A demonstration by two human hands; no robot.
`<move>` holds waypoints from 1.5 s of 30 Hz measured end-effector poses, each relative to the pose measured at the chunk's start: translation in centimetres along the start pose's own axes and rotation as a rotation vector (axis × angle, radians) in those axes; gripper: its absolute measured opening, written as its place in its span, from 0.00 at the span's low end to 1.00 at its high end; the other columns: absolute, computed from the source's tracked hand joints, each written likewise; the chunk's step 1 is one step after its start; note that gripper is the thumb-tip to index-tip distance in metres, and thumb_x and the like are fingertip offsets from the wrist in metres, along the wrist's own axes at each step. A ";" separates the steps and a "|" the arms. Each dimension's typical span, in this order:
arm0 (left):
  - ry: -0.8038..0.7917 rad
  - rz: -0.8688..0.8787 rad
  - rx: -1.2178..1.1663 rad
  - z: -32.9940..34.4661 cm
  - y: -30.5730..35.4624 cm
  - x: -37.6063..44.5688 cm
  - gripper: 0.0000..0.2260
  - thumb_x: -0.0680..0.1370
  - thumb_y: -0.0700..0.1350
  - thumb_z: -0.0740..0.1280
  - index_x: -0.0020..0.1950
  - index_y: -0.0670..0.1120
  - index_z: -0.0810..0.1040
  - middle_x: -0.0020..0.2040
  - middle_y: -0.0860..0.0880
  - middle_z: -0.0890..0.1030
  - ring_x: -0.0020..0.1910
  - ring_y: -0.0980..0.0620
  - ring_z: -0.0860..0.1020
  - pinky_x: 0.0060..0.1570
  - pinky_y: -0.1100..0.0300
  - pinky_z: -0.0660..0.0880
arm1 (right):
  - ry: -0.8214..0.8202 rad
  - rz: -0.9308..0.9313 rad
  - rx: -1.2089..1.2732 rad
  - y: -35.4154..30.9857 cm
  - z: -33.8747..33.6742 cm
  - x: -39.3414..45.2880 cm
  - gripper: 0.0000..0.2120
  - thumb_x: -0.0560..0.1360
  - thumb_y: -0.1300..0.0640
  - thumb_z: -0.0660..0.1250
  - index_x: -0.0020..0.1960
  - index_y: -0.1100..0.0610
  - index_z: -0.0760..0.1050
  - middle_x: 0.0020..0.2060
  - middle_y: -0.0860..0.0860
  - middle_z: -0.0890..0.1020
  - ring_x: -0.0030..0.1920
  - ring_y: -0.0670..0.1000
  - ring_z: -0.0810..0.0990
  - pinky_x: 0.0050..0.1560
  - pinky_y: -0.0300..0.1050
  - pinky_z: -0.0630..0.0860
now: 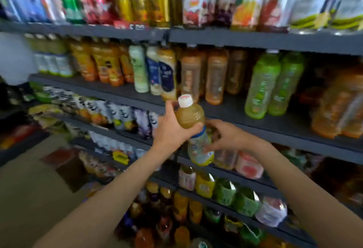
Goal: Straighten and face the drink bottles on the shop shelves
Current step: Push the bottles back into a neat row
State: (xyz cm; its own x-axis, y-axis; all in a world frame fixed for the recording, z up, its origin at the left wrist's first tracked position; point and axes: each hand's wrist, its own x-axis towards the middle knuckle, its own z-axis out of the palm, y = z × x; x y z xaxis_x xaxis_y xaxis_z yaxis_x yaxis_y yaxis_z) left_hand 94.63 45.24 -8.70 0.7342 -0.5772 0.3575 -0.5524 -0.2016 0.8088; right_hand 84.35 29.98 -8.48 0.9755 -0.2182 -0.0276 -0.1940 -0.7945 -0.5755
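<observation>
1. One bottle (193,130) is off the shelves, held in front of the dark middle shelf (255,114), just below its front edge and tilted so the white cap (185,100) leans up and left.
2. We judge it full or nearly so: yellow-brown drink fills the shoulder right up to the cap. That means some weight, and a thin plastic wall that will dent if squeezed hard.
3. We take the label sleeve on the lower body to be smooth and likely slippery; the ribbed shoulder looks the surer place to hold.
4. Our left hand (170,130) grips the shoulder, fingers curled round it just below the cap, thumb on the near side.
5. Our right hand (225,135) reaches in from the right of the bottle, fingers bent against the labelled lower body. We cannot tell whether they close round it or only touch it; blur hides the fingertips.
6. Both forearms rise from below the bottle and converge on it, wrists roughly straight.
7. Behind the bottle, on the middle shelf, stand the orange bottles (202,75), with the green bottles (273,84) further right.
8. We judge the next step to be turning the label outward, then standing the bottle upright in its row.
</observation>
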 end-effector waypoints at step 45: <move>0.144 -0.208 0.126 -60.8 -51.0 44.0 0.33 0.73 0.45 0.72 0.71 0.36 0.60 0.68 0.37 0.68 0.67 0.39 0.68 0.61 0.51 0.67 | 0.625 0.300 -0.091 -48.0 28.2 73.1 0.34 0.66 0.40 0.72 0.63 0.60 0.67 0.59 0.56 0.73 0.59 0.57 0.74 0.54 0.50 0.72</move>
State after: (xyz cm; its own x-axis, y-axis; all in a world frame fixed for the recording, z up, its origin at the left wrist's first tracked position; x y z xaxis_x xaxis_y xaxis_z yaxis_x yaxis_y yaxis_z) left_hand 179.08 78.26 -5.83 0.8804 -0.3968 0.2597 -0.4220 -0.4057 0.8107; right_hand 167.87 68.18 -5.90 0.6410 -0.6992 0.3165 -0.4802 -0.6870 -0.5453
